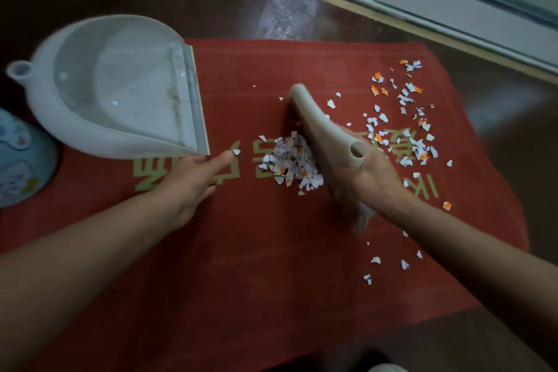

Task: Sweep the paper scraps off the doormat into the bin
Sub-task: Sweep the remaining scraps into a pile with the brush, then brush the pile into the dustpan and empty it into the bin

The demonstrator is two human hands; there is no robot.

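The brush is gripped by the right hand; the left hand is stretched flat. The pile could be scattered past the dustpan by 1 hard stroke.

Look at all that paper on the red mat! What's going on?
A person is cleaning up torn paper. Their right hand grips a beige brush, and a pile of scraps sits beside it on the red doormat. Their left hand, fingers straight, reaches to the corner of the white dustpan, which holds only a few bits. More scattered scraps lie on the mat's right side.
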